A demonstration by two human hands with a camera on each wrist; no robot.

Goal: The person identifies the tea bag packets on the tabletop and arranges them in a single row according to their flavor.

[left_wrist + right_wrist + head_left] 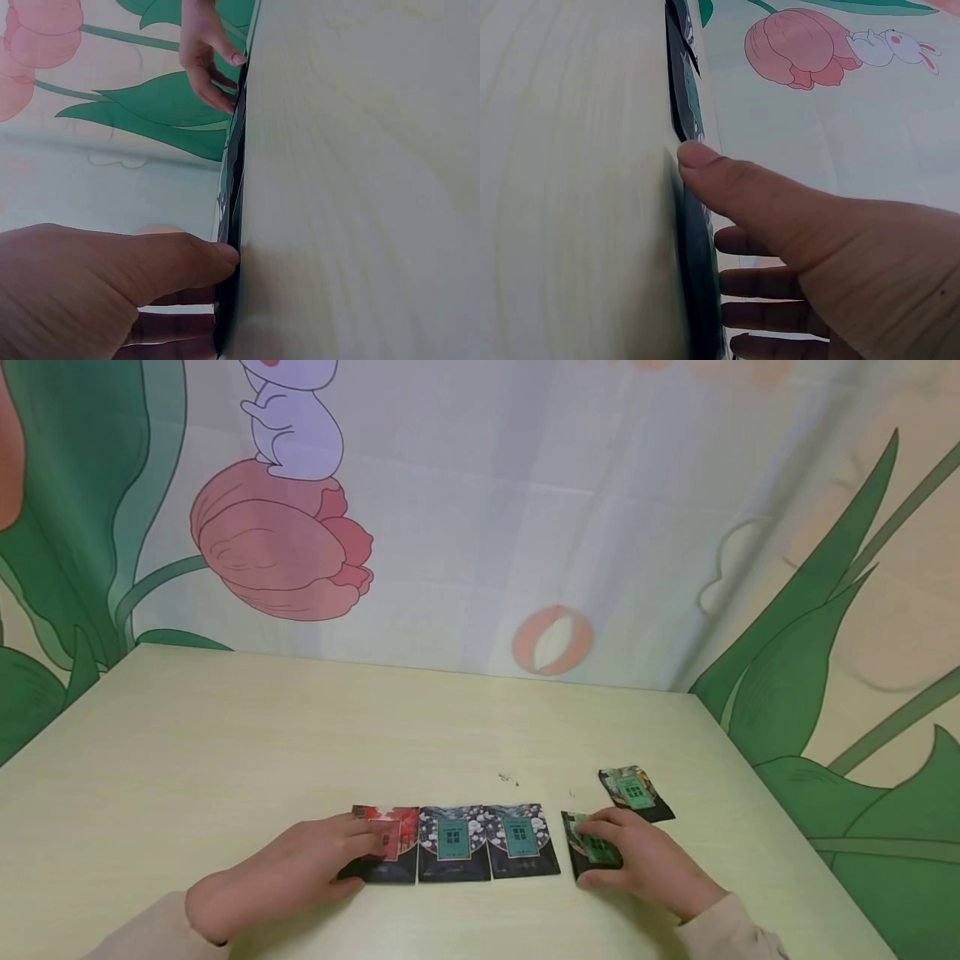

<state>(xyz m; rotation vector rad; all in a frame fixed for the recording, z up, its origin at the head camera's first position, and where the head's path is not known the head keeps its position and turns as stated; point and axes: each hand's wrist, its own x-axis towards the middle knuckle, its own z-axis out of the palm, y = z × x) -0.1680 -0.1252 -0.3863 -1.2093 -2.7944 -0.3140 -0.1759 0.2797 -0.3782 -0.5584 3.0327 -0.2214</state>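
Observation:
Three packets lie side by side on the table, with printing that looks like tea sachets. My left hand [292, 864] holds the leftmost, a red and black sachet [405, 852], fingers over its face and thumb at its lower left corner. Beside it are a sachet with white flowers and a teal label [453, 843] and a matching white-flowered sachet [522, 842]. A gap to the right, my right hand [645, 860] grips a green-labelled black sachet [596, 852], thumb at its near edge. In the right wrist view that dark sachet [697, 277] is blurred near its edge.
Behind the right hand lies another green-labelled sachet [636, 792], turned at an angle. Small dark marks [508, 778] show on the pale wooden table [300, 727]. A printed curtain [465, 527] with tulips and a rabbit hangs along the back edge.

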